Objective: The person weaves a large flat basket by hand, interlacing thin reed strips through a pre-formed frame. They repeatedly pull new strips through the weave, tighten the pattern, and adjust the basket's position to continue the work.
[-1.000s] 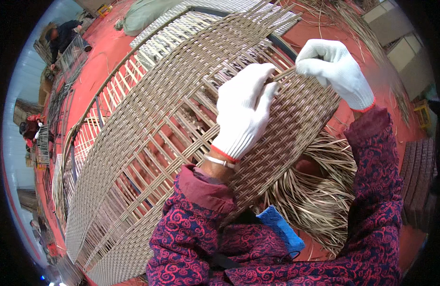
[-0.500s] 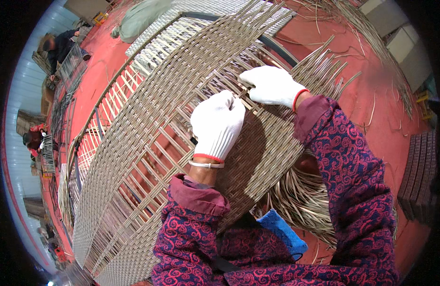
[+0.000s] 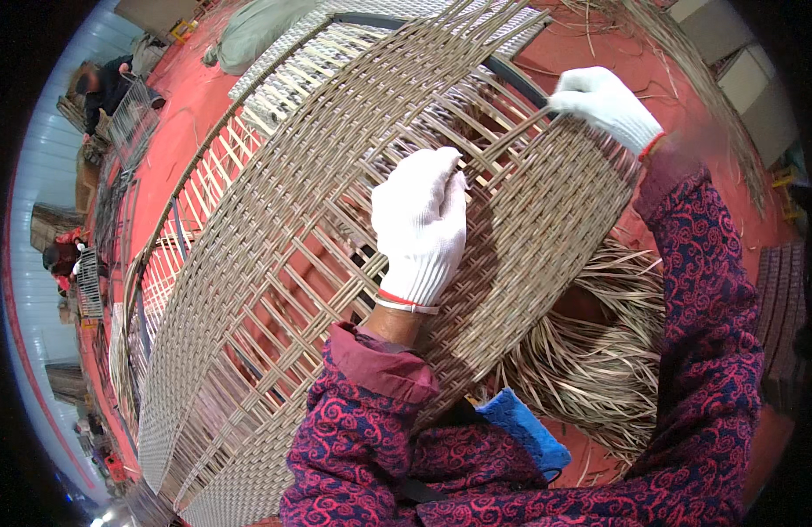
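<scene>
A large brown wicker panel (image 3: 547, 228) lies tilted across my lap, with tightly woven bands and an open stretch of bare strands between them. My left hand (image 3: 419, 220), in a white knitted glove, is closed over the inner edge of the near woven band; what its fingertips pinch is hidden. At the upper right, my gloved right hand (image 3: 604, 105) is closed on the end of a wicker strand (image 3: 522, 133), which runs taut down toward the weave beside my left hand. A dark frame bar (image 3: 516, 83) passes under the strands near the right hand.
A heap of loose wicker strands (image 3: 590, 351) lies on the red floor at my right, near a blue cloth-like piece (image 3: 527, 432). Beyond the panel stands a pale lattice (image 3: 287, 66). Other people (image 3: 107, 92) work at far left. Brown stacked pieces (image 3: 779, 307) stand at far right.
My right hand has moved up and right, away from the left, drawing the strand out. My left hand has shifted slightly right and up. The near band has swung up and to the right.
</scene>
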The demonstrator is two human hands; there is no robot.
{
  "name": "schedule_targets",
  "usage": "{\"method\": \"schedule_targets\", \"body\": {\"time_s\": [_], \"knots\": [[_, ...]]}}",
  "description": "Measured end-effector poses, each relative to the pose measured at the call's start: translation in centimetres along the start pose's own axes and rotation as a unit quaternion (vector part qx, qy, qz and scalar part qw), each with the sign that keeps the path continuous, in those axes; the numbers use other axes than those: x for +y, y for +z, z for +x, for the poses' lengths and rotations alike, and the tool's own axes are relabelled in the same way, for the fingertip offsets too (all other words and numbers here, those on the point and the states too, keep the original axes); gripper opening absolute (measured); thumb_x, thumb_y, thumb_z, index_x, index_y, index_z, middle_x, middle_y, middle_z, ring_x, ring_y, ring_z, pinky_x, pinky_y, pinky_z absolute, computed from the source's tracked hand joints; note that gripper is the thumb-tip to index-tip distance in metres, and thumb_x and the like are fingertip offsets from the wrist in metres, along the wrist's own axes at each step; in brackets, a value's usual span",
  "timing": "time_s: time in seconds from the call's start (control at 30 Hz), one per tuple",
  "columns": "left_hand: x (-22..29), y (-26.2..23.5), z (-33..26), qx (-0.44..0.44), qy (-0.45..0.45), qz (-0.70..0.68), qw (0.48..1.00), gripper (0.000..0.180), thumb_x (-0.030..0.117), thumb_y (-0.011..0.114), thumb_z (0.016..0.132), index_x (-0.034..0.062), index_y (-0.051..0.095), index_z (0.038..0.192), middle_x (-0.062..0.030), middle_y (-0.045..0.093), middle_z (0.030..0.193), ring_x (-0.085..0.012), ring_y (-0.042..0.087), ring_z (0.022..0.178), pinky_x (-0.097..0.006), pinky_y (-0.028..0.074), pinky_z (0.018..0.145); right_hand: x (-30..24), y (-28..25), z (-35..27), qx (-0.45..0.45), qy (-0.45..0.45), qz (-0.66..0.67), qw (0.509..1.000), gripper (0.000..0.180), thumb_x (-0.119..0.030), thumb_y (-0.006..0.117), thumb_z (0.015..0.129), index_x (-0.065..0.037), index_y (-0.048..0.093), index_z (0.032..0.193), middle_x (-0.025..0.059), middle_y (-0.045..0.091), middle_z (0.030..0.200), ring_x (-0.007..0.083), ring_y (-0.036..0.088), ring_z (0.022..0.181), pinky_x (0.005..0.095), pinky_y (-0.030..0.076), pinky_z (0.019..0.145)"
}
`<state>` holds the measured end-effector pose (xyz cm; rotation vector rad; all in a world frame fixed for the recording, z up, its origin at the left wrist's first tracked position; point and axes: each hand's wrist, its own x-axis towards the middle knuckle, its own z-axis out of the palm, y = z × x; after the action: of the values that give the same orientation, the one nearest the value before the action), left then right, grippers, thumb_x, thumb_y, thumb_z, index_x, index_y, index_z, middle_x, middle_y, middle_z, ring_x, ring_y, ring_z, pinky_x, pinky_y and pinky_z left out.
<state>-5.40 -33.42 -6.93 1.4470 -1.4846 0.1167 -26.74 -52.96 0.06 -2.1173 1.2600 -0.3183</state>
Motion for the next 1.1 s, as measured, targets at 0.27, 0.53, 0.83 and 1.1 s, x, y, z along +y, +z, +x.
{"method": "schedule_targets", "body": {"time_s": [0.27,0.53,0.83,1.1], "knots": [[3.4,2.5,4.1,-0.023,0.009,-0.154,0.988,0.025,0.009,0.069,0.092,0.0006,0.07,0.116,-0.018,0.072,0.107,-0.0313,0.072,0.094,-0.036,0.056,0.086,-2.4,-3.2,-5.4,-0.032,-0.174,0.197,0.964,0.017,-0.025,0.075,0.091,-0.01,0.073,0.084,-0.008,0.062,0.072,-0.0002,0.043,0.055,0.02,0.032,0.048],[3.3,0.5,4.0,-0.1,-0.36,-0.234,0.897,0.022,0.022,0.069,0.098,0.001,0.075,0.097,0.0012,0.066,0.069,-0.0053,0.056,0.063,-0.025,0.046,0.057,-3.1,5.0,-1.2,0.021,-0.137,-0.107,0.985,0.036,-0.029,0.065,0.091,-0.01,0.071,0.121,0.0119,0.074,0.101,0.0284,0.072,0.097,0.0414,0.056,0.082],[2.1,3.5,5.1,-0.19,-0.128,0.131,0.965,0.025,0.032,0.065,0.093,0.0088,0.073,0.087,-0.0153,0.069,0.075,-0.0318,0.069,0.07,-0.043,0.052,0.068,-2.2,5.5,1.8,-0.075,-0.238,-0.192,0.949,0.044,-0.022,0.065,0.083,-0.006,0.07,0.124,0.0165,0.072,0.112,0.0336,0.069,0.105,0.0436,0.055,0.091],[0.8,5.0,2.8,-0.057,-0.105,0.025,0.993,0.016,0.022,0.067,0.093,0.0098,0.073,0.101,-0.0129,0.072,0.097,-0.0337,0.07,0.088,-0.045,0.054,0.077,-0.7,2.7,2.1,-0.11,-0.218,-0.013,0.97,0.034,-0.033,0.073,0.08,0.0,0.074,0.088,0.0152,0.069,0.075,0.0265,0.066,0.072,0.0405,0.051,0.069]]}}
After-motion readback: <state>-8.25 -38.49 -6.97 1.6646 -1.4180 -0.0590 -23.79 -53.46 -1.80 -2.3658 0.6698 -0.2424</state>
